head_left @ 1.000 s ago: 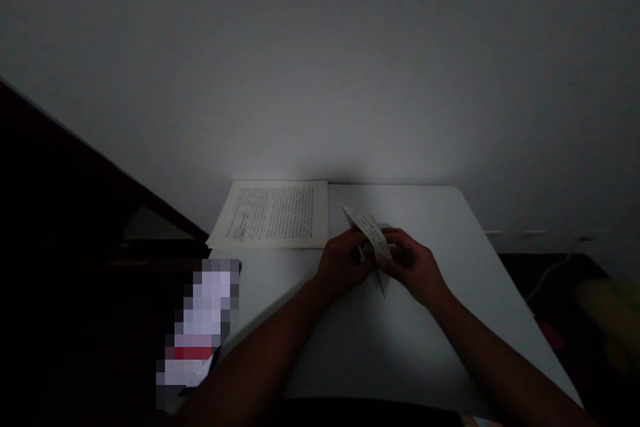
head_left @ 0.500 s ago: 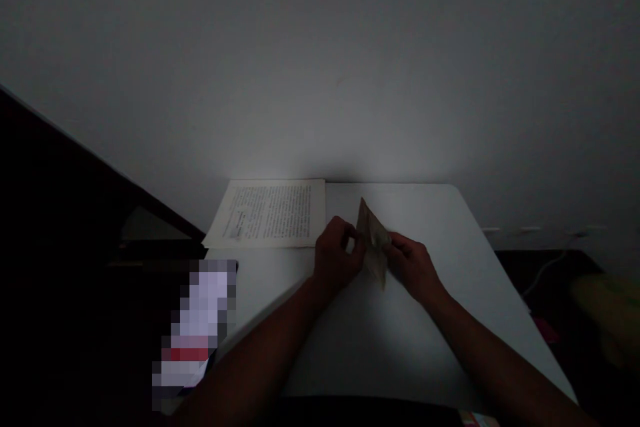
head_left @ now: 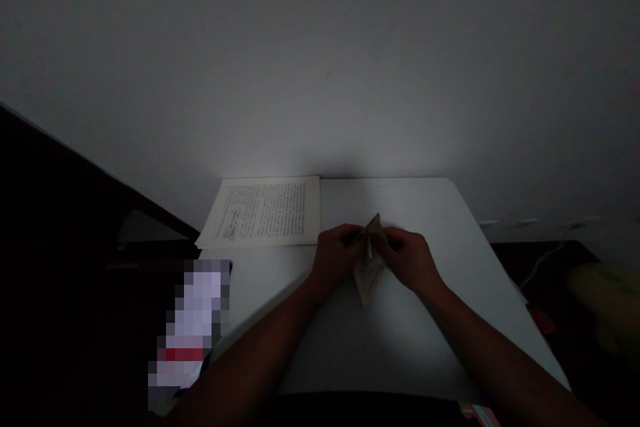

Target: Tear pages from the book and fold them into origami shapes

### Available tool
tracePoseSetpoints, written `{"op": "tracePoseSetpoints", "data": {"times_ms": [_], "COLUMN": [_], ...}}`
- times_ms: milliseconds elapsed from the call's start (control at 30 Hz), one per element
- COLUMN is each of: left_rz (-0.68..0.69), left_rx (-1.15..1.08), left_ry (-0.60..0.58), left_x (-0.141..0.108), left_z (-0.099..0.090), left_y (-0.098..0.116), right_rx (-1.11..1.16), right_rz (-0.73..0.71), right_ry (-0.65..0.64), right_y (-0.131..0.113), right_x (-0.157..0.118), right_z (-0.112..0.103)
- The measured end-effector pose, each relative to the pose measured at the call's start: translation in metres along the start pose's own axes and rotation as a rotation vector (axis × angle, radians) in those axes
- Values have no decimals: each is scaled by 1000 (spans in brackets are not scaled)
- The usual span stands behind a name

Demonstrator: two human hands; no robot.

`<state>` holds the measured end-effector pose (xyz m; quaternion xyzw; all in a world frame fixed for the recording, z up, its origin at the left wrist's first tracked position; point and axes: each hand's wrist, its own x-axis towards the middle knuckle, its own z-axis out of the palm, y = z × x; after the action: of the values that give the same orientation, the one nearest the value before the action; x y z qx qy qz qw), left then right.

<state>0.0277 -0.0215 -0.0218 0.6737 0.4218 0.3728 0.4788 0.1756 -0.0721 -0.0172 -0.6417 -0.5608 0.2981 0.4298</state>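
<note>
A folded piece of brownish paper is held up over the white table, its lower point toward me and its upper folds partly spread. My left hand pinches its left side, fingers bent around the edge. On the right side my right hand grips it between thumb and fingers. The fingertips of both hands are partly hidden behind the folds. Dim light blurs the finer creases.
Printed sheets lie at the table's back left, against the wall. A pixelated phone-like object is at the left edge. Beyond the white table, a cable hangs at right.
The folded paper has been turned and its upper folds have spread. My left hand has closed in on its side. The whole view has shifted slightly.
</note>
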Motion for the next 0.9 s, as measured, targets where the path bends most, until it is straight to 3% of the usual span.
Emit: {"op": "tracePoseSetpoints", "data": {"times_ms": [367,600,900], "left_rz": [-67,-78,-92], "left_rx": [66,-12,-54], "left_ry": [-15,-42,-81], "left_x": [-2,1,2], "left_z": [-1,0,-1], "left_y": [1,-1,-2], "right_rx": [-91,-72,79], "right_rz": [38,60,40], "right_ry": [55,61,44], "right_y": [4,4,4], "right_x": [0,0,-2], "right_z": [0,0,4]}}
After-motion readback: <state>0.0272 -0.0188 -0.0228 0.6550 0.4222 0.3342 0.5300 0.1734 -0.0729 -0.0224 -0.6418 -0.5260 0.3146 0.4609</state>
